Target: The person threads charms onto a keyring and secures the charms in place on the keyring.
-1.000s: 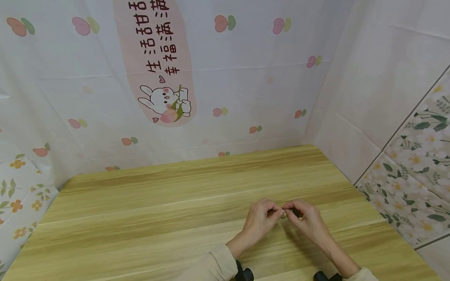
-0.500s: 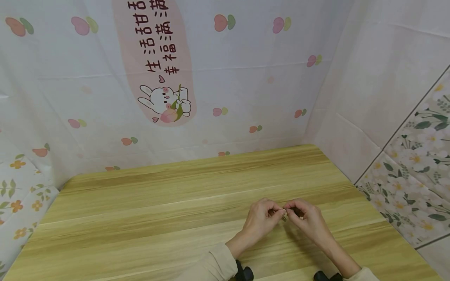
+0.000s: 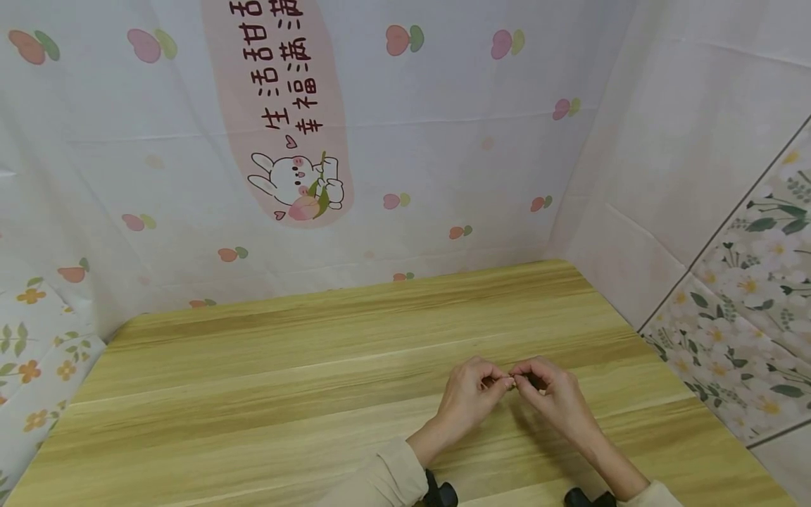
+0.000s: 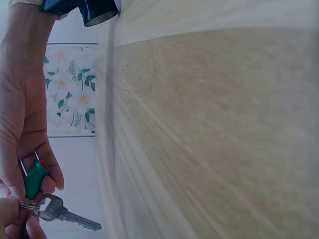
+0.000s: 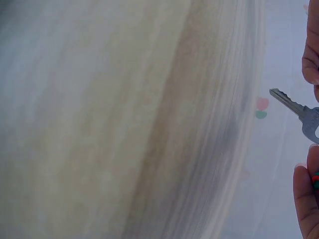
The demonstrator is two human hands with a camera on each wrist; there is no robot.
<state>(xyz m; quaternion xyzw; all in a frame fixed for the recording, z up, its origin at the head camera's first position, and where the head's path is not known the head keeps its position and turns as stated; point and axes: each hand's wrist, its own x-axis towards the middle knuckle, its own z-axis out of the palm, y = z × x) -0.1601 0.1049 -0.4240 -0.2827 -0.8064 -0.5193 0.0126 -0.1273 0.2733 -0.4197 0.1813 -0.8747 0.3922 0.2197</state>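
In the head view my left hand (image 3: 469, 401) and right hand (image 3: 560, 401) meet fingertip to fingertip above the table. A silver key (image 4: 65, 214) on a small metal key ring (image 4: 29, 206) shows between them in the left wrist view. At the ring, fingertips of my left hand (image 4: 6, 213) pinch. A green key charm (image 4: 35, 181) with a red end sits within the fingers of my right hand (image 4: 30, 124). The right wrist view catches the key (image 5: 295, 107) between both hands, with the charm (image 5: 316, 180) mostly cut off by the frame.
Below the hands lies a wood-grain table (image 3: 253, 394). Behind it hangs a white printed cloth (image 3: 443, 155); a flowered panel (image 3: 754, 303) stands on the right. A black wrist device (image 3: 440, 491) sits by the left sleeve, another black device (image 3: 589, 498) by the right.
Both hands stay almost in place. The small metal piece between the fingertips shifts slightly: it hung lower half a second ago and now shows less below them.
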